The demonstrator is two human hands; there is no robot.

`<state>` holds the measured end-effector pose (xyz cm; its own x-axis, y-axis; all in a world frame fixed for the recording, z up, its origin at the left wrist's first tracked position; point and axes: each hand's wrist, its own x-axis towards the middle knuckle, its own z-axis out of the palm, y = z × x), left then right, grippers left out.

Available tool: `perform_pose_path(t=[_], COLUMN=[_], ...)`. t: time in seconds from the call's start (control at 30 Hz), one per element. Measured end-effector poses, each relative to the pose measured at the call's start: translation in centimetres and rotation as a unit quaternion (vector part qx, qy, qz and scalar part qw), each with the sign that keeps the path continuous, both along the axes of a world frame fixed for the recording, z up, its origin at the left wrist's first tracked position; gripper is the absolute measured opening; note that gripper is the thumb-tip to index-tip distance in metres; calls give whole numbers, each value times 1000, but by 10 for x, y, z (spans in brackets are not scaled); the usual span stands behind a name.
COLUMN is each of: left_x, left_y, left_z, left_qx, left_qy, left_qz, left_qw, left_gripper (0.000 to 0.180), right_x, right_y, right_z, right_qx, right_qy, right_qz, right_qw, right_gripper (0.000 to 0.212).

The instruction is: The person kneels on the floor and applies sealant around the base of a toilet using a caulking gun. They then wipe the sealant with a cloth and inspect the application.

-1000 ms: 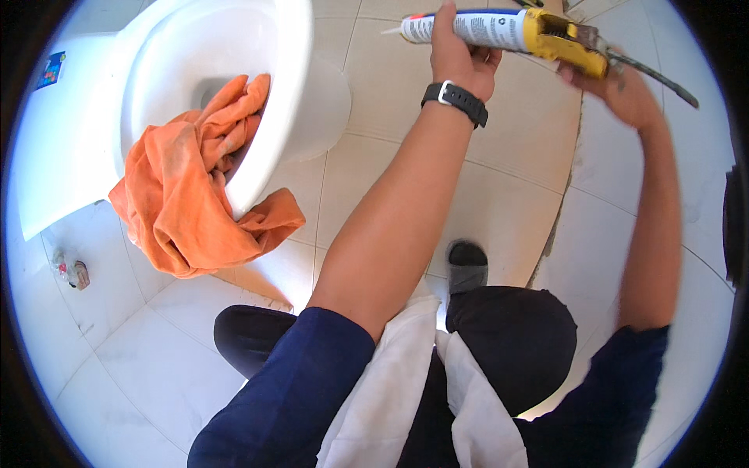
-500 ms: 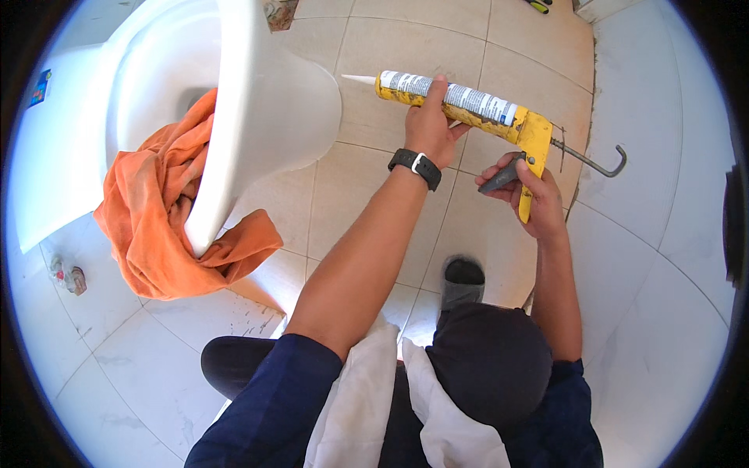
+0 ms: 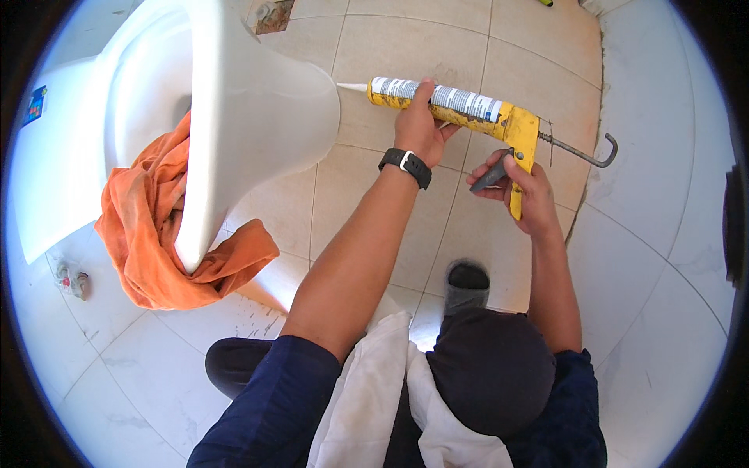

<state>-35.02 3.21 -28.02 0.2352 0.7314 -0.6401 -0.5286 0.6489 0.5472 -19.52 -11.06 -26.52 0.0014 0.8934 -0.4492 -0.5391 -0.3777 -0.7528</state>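
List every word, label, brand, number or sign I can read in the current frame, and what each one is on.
No text can be quoted.
White label on the cartridge in the yellow caulking gun: rows of small print, too small to read, and partly covered by the left hand.
Blue sticker on the white toilet tank: coloured marks, too small to read.
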Motion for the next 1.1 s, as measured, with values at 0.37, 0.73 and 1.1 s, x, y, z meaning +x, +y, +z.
perform_pose_path(t=[0.37,0.73,1.1], left_x=[-1,1,1], left_y=[2,3,3], left_z=[-4,-7,-9], left_qx=[-5,1,-10], left_qy=[-11,-27,-37], left_qz=[16,32,39], left_qw=[1000,999,999], left_gripper=[27,26,25], right_x=[0,5,0], right_y=[4,2,0], right_z=[-1,-1,9], right_qx=[-9,-35,-54], right_qy=[-24,-69,-93], right_qz=[6,9,-9], right_qw=[1000,997,994], right_gripper=[37,31,35])
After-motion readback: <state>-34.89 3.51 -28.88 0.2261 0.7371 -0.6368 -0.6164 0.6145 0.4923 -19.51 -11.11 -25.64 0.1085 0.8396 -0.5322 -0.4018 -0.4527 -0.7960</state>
